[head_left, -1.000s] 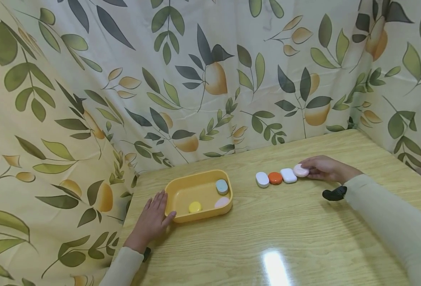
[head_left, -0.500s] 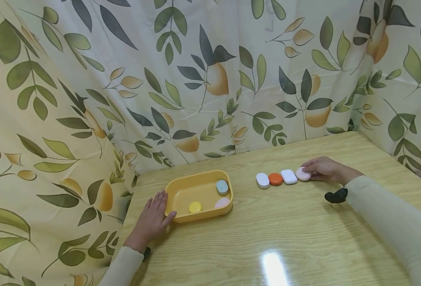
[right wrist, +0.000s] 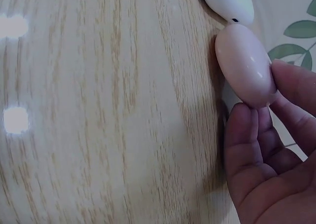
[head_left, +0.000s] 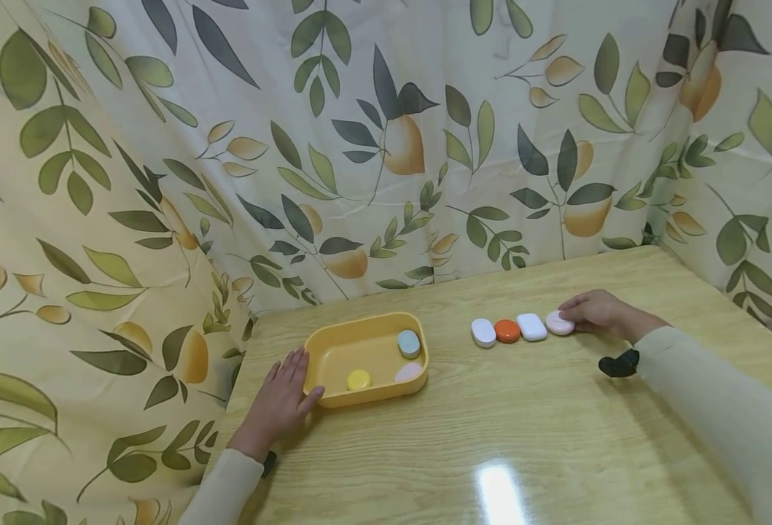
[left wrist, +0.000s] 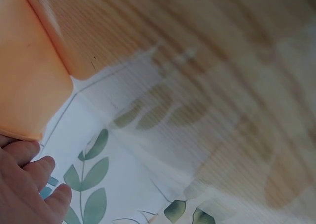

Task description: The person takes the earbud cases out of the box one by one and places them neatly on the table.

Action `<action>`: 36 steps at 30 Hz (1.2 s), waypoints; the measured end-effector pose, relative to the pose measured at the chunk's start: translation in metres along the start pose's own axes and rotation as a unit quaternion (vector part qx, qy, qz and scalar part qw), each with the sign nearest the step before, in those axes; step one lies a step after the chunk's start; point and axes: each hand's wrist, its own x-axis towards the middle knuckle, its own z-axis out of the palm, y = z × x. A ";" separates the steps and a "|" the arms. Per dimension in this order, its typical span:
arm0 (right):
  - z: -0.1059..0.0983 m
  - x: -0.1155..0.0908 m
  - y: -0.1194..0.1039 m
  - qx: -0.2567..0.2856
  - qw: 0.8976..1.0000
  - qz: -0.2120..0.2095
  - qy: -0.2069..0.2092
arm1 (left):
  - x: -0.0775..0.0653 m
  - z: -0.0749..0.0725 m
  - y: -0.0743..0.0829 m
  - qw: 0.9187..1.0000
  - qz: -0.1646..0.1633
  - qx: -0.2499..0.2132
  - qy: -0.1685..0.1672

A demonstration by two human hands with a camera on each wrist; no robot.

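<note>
My right hand [head_left: 598, 312] pinches a round, glossy, pale pink piece [head_left: 559, 323] between thumb and fingers at the right end of a row. In the right wrist view, the pale pink piece [right wrist: 247, 66] lies against a white piece [right wrist: 229, 2]. Leftward along the row come a white squarish piece [head_left: 531, 327], an orange-red round piece [head_left: 507, 331] and a white oval piece [head_left: 483, 333]. My left hand [head_left: 281, 401] rests on the left end of a yellow tray [head_left: 359, 398], fingers fairly straight. The left wrist view shows its fingertips at the tray's edge [left wrist: 29, 134].
Inside the tray lie a blue-grey oval piece [head_left: 408, 343], a yellow round piece [head_left: 359, 379] and a pink flat piece [head_left: 408, 372]. A leaf-patterned curtain [head_left: 359, 182] borders the wooden table [head_left: 392, 467] at the back and both sides.
My right hand has shifted the pale pink piece slightly right and towards me, into line with the row. The left hand and the tray have stayed in place.
</note>
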 end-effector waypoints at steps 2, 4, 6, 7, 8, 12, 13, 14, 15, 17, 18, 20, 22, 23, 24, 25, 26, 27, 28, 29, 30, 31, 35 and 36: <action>0.000 0.001 0.000 -0.017 1.000 0.000 0.003 | 0.000 0.001 -0.001 1.000 0.004 -0.001 0.003; 0.000 0.001 -0.001 -0.033 0.999 -0.001 0.006 | 0.001 0.001 -0.002 1.000 0.006 -0.001 0.005; 0.000 0.003 -0.001 -0.050 0.999 -0.003 0.007 | 0.001 0.000 -0.002 1.000 0.007 -0.004 0.008; -0.002 0.003 -0.002 -0.055 0.998 -0.003 0.008 | 0.002 0.000 -0.002 1.000 0.007 -0.006 0.010; -0.003 0.003 -0.003 -0.060 0.998 -0.002 0.009 | 0.002 0.001 -0.001 1.000 0.006 -0.008 0.012; -0.007 0.002 -0.008 -0.074 0.997 0.003 0.015 | 0.004 0.005 0.001 1.000 0.003 -0.013 0.014; -0.007 0.002 -0.009 -0.075 0.997 0.006 0.015 | 0.004 0.006 0.001 1.000 0.003 -0.013 0.013; -0.007 0.001 -0.010 -0.074 0.997 0.008 0.016 | 0.004 0.006 0.001 1.000 0.003 -0.013 0.011; -0.006 0.001 -0.011 -0.073 0.997 0.009 0.018 | 0.004 0.006 0.000 1.000 0.004 -0.011 0.010; -0.004 0.000 -0.012 -0.073 0.997 0.006 0.023 | 0.005 0.006 -0.002 1.000 0.007 -0.009 0.011; -0.002 0.000 -0.014 -0.073 0.997 0.003 0.028 | 0.005 0.005 -0.003 1.000 0.007 -0.006 0.010; 0.005 0.000 -0.018 -0.079 0.996 -0.006 0.046 | 0.004 0.000 -0.008 1.000 0.006 -0.004 0.005; 0.013 0.000 -0.026 -0.097 0.993 -0.020 0.069 | 0.004 -0.005 -0.011 1.000 0.003 -0.005 -0.002; 0.017 0.000 -0.031 -0.107 0.991 -0.031 0.079 | 0.005 -0.008 -0.012 1.000 0.002 -0.007 -0.008; 0.022 0.001 -0.036 -0.117 0.988 -0.040 0.093 | 0.005 -0.010 -0.014 1.000 0.001 -0.006 -0.011; 0.028 0.003 -0.043 -0.129 0.985 -0.051 0.104 | 0.005 -0.013 -0.016 1.000 0.001 -0.007 -0.014; 0.034 0.005 -0.049 -0.140 0.981 -0.065 0.113 | 0.005 -0.015 -0.017 1.000 0.001 -0.004 -0.015; 0.040 0.007 -0.056 -0.151 0.978 -0.079 0.121 | 0.005 -0.017 -0.019 1.000 0.002 -0.002 -0.016; 0.047 0.009 -0.063 -0.160 0.975 -0.089 0.126 | 0.004 -0.018 -0.021 1.000 0.002 0.000 -0.015; 0.053 0.011 -0.069 -0.165 0.973 -0.101 0.126 | 0.004 -0.018 -0.022 1.000 0.003 0.000 -0.014; 0.060 0.013 -0.076 -0.172 0.971 -0.111 0.126 | 0.004 -0.018 -0.023 1.000 0.004 -0.001 -0.012; 0.066 0.015 -0.081 -0.177 0.969 -0.120 0.122 | 0.004 -0.018 -0.024 1.000 0.005 -0.002 -0.011; 0.086 0.017 -0.098 -0.183 0.969 -0.138 0.095 | 0.006 -0.010 -0.020 1.000 0.009 -0.018 -0.007; 0.090 0.017 -0.102 -0.184 0.969 -0.137 0.089 | 0.007 -0.007 -0.018 1.000 0.011 -0.024 -0.005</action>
